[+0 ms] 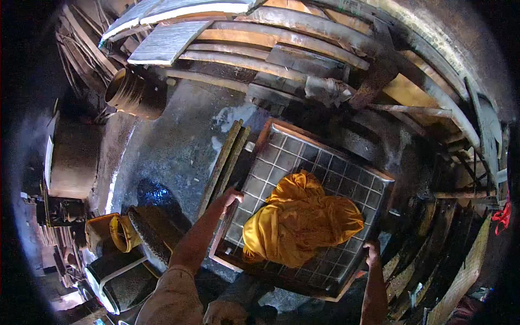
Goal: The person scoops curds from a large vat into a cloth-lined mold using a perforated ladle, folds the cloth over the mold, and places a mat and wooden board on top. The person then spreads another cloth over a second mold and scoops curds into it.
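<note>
A stained grey floor (179, 124) spreads through the dim room, with wet-looking patches catching the light. Along its far side lie long pale beams (292, 57), stacked in layers, and off to the worker's right a row of dark boards (466, 281) leans together.

In front of the worker is a wooden-edged tray (281, 157), set at an angle, its base marked out in square cells by pale lines. Just beside its left edge, two narrow planks (225, 162) run side by side. A shiny golden cloth (298, 222) lies bunched across the middle of the tray, leaving squares showing around it.

Over to the left stand a dark bin (122, 279) with a pale rim, a brown barrel (135, 95) tipped over at a slant, and a yellow bucket (123, 233) near the bin.

The left hand (232, 197) is closed over the tray's left edge; the right hand (372, 253) grips the opposite edge, towards the near corner. I cannot see their undersides. Far right, a scrap of red material (502, 216) hangs.
</note>
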Action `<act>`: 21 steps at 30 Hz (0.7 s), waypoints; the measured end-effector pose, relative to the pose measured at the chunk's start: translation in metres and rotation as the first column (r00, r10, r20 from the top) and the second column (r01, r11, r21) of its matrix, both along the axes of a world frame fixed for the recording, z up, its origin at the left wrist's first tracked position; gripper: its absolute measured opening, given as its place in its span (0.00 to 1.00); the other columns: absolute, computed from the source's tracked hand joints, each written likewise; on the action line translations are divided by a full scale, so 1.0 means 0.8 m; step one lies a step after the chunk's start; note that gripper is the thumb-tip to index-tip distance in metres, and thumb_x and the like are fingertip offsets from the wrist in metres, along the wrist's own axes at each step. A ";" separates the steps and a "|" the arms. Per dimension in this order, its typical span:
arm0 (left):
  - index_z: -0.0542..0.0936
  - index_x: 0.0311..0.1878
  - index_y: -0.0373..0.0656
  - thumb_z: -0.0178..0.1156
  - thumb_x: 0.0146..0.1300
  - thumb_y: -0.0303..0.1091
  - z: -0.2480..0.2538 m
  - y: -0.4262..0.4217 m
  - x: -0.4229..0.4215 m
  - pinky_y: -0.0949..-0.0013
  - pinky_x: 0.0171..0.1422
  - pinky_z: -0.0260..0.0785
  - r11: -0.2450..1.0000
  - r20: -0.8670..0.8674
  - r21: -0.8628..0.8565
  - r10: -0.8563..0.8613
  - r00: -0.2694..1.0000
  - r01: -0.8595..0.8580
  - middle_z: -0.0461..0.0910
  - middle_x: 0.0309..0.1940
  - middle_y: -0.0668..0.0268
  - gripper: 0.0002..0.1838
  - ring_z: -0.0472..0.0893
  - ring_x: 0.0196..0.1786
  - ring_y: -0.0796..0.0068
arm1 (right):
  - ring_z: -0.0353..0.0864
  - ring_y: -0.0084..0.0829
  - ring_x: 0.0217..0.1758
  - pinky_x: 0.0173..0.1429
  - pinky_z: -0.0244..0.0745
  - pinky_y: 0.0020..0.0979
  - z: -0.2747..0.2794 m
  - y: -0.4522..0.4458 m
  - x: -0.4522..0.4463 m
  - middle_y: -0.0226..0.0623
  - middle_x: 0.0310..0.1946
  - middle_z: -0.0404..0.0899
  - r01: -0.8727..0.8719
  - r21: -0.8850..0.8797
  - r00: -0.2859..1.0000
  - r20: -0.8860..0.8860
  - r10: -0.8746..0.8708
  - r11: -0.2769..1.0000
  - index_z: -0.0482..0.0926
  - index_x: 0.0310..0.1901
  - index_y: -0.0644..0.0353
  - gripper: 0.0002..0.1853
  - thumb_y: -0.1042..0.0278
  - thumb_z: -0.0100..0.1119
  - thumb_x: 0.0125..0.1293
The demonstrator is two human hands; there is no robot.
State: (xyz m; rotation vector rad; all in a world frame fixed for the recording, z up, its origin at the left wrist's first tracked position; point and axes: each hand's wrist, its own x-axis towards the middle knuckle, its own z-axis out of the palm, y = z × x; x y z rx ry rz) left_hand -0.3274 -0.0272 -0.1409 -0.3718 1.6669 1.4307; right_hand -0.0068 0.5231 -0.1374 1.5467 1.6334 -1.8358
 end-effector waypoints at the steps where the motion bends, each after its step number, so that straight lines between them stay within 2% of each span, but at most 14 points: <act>1: 0.73 0.16 0.47 0.59 0.30 0.32 0.026 0.010 0.003 0.71 0.33 0.58 0.992 0.090 -0.111 0.074 0.993 -0.064 0.70 0.17 0.72 0.06 0.69 0.23 0.77 | 0.68 0.34 0.42 0.41 0.65 0.39 -0.011 0.006 0.013 0.33 0.40 0.69 -0.034 -0.018 0.998 0.048 0.035 0.999 0.66 0.48 0.54 0.29 0.71 0.58 0.38; 2: 0.77 0.29 0.47 0.62 0.33 0.34 -0.026 -0.015 0.003 0.68 0.38 0.60 0.997 0.040 0.081 -0.006 0.999 0.002 0.74 0.28 0.71 0.14 0.70 0.32 0.77 | 0.68 0.34 0.46 0.45 0.65 0.39 0.002 -0.010 0.006 0.35 0.45 0.68 0.015 0.047 0.984 0.176 -0.023 0.999 0.65 0.51 0.54 0.30 0.67 0.60 0.41; 3: 0.74 0.48 0.48 0.64 0.36 0.39 -0.047 -0.021 0.011 0.64 0.50 0.59 0.969 0.192 -0.229 0.140 0.971 -0.094 0.72 0.45 0.66 0.29 0.68 0.46 0.74 | 0.68 0.34 0.50 0.48 0.65 0.40 0.017 -0.028 -0.004 0.38 0.50 0.66 0.064 0.112 0.951 0.295 -0.095 0.992 0.64 0.55 0.53 0.32 0.63 0.62 0.44; 4: 0.74 0.47 0.48 0.64 0.36 0.39 -0.048 -0.025 0.017 0.64 0.49 0.60 0.959 0.228 -0.272 0.151 0.962 -0.086 0.72 0.43 0.67 0.28 0.69 0.45 0.74 | 0.69 0.33 0.41 0.41 0.66 0.36 0.034 -0.051 -0.013 0.35 0.39 0.70 0.058 0.304 0.964 0.229 -0.133 0.951 0.69 0.44 0.56 0.24 0.65 0.62 0.42; 7: 0.74 0.45 0.48 0.64 0.39 0.40 -0.040 -0.047 0.056 0.65 0.47 0.61 0.993 0.165 -0.097 0.079 0.983 -0.064 0.72 0.40 0.68 0.25 0.69 0.43 0.73 | 0.69 0.35 0.51 0.48 0.66 0.36 0.028 -0.066 0.046 0.40 0.46 0.73 -0.052 0.292 0.997 0.073 0.032 0.955 0.71 0.48 0.63 0.25 0.63 0.62 0.47; 10: 0.73 0.43 0.48 0.63 0.41 0.41 -0.019 -0.078 0.112 0.65 0.45 0.61 0.993 0.157 -0.012 0.119 0.980 -0.119 0.72 0.36 0.69 0.22 0.70 0.40 0.73 | 0.57 0.38 0.63 0.59 0.61 0.39 0.063 -0.140 0.099 0.44 0.60 0.60 -0.119 0.270 0.917 0.400 0.001 0.955 0.63 0.58 0.61 0.29 0.60 0.58 0.56; 13: 0.73 0.40 0.47 0.63 0.43 0.42 0.001 -0.109 0.168 0.65 0.43 0.62 0.981 0.157 0.011 0.189 0.969 -0.193 0.72 0.33 0.69 0.20 0.71 0.37 0.72 | 0.55 0.43 0.65 0.62 0.61 0.42 0.020 -0.164 0.203 0.43 0.66 0.49 -0.271 0.217 0.940 0.270 0.209 0.938 0.54 0.64 0.57 0.32 0.60 0.54 0.60; 14: 0.73 0.40 0.47 0.63 0.44 0.43 0.006 -0.118 0.186 0.65 0.42 0.63 0.974 0.151 0.016 0.221 0.963 -0.226 0.72 0.32 0.70 0.19 0.71 0.37 0.72 | 0.55 0.45 0.64 0.60 0.62 0.45 0.039 -0.187 0.204 0.42 0.65 0.49 -0.196 0.178 0.947 0.291 0.139 0.964 0.54 0.64 0.56 0.31 0.61 0.53 0.60; 15: 0.73 0.39 0.47 0.63 0.45 0.43 0.011 -0.127 0.203 0.65 0.42 0.63 0.967 0.150 0.019 0.250 0.957 -0.255 0.72 0.31 0.70 0.18 0.71 0.36 0.72 | 0.56 0.45 0.63 0.59 0.63 0.48 0.004 -0.184 0.242 0.41 0.65 0.50 0.117 0.038 0.977 0.176 -0.122 0.992 0.54 0.64 0.54 0.32 0.60 0.53 0.60; 16: 0.73 0.38 0.47 0.62 0.46 0.43 0.018 -0.132 0.220 0.65 0.41 0.63 0.961 0.154 0.001 0.272 0.950 -0.275 0.72 0.29 0.70 0.18 0.72 0.35 0.72 | 0.57 0.46 0.62 0.57 0.64 0.50 -0.034 -0.179 0.284 0.40 0.65 0.50 0.418 -0.107 0.906 0.114 -0.407 0.902 0.53 0.65 0.53 0.33 0.59 0.54 0.59; 17: 0.73 0.41 0.46 0.62 0.47 0.45 -0.001 -0.151 0.232 0.65 0.46 0.63 0.968 0.193 -0.012 0.248 0.949 -0.250 0.73 0.36 0.67 0.20 0.72 0.42 0.71 | 0.58 0.48 0.62 0.56 0.64 0.53 0.008 -0.209 0.261 0.42 0.64 0.50 0.377 -0.095 0.926 0.010 -0.377 0.921 0.52 0.65 0.52 0.35 0.54 0.54 0.58; 18: 0.67 0.55 0.43 0.64 0.46 0.47 -0.023 -0.166 0.240 0.61 0.52 0.61 0.960 0.240 -0.197 0.245 0.939 -0.200 0.66 0.53 0.62 0.34 0.67 0.54 0.66 | 0.58 0.50 0.61 0.55 0.64 0.55 0.050 -0.234 0.226 0.43 0.64 0.51 0.336 -0.078 0.935 -0.093 -0.342 0.939 0.51 0.65 0.51 0.37 0.50 0.55 0.57; 19: 0.67 0.55 0.43 0.64 0.46 0.47 -0.028 -0.171 0.250 0.61 0.52 0.61 0.960 0.243 -0.202 0.240 0.940 -0.193 0.66 0.53 0.62 0.34 0.67 0.54 0.66 | 0.56 0.53 0.62 0.54 0.63 0.58 0.069 -0.248 0.214 0.44 0.65 0.47 0.347 -0.101 0.931 -0.089 -0.355 0.933 0.50 0.66 0.51 0.40 0.46 0.55 0.56; 21: 0.57 0.63 0.43 0.64 0.46 0.51 -0.037 -0.167 0.260 0.61 0.53 0.61 0.957 0.175 0.049 0.274 0.946 -0.286 0.59 0.59 0.60 0.43 0.64 0.57 0.62 | 0.50 0.58 0.64 0.54 0.58 0.65 0.063 -0.258 0.206 0.44 0.67 0.39 0.406 -0.233 0.887 -0.134 -0.442 0.884 0.46 0.66 0.50 0.44 0.40 0.54 0.54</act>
